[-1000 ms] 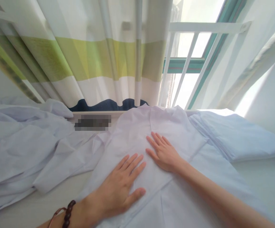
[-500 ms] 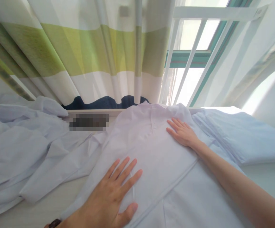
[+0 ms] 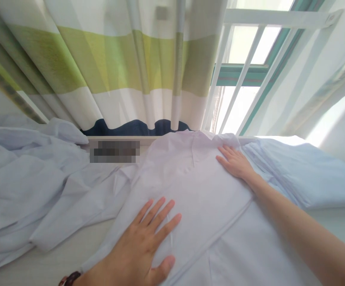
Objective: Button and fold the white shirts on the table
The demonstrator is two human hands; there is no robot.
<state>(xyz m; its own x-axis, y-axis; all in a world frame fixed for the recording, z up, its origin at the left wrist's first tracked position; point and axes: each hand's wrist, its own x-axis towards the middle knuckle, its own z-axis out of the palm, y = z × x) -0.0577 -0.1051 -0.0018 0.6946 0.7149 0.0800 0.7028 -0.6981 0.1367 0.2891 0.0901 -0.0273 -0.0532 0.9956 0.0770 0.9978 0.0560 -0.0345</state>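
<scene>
"White shirt [image 3: 187, 184] on my feed, laid out on a pale surface [image 3: 68, 238]. What's changed at your end?"

"Right hand [image 3: 234, 162]. A second ago I have it mid-chest, close to the left; now it's up and outward, near the neck end. Left hand [image 3: 139, 240] sits low on the left side, barely shifted, fingers wider apart. Camera drifts too, so I discount small moves. Last half second: almost nothing."

"Meaning?"

"My read: right spreads the cloth outward, left steadies it. Smoothing, I'd say. Stretch between them looks mostly flat; small puckers show below the front slit [image 3: 193, 153]."

"Hand states?"

"Left: palm down, fingers and thumb fanned. Right: palm down, fingers closer together, thumb apart. Neither pinches anything. How hard they press, I can't tell."

"Shirt relative to hands?"

"Directly under both, looks touching. Neck end lies just past the right fingertips; body runs between the hands and on toward the camera. Diagonal edge [image 3: 224, 230] crosses it between the forearms."

"Neighbours?"

"Folded cloth [image 3: 315, 171] just beside the shirt, right. Rumpled cloth [image 3: 29, 182] on the left, one end near the shirt; can't tell if they touch. Dark item [image 3: 114, 152] behind is blurred out."
</scene>
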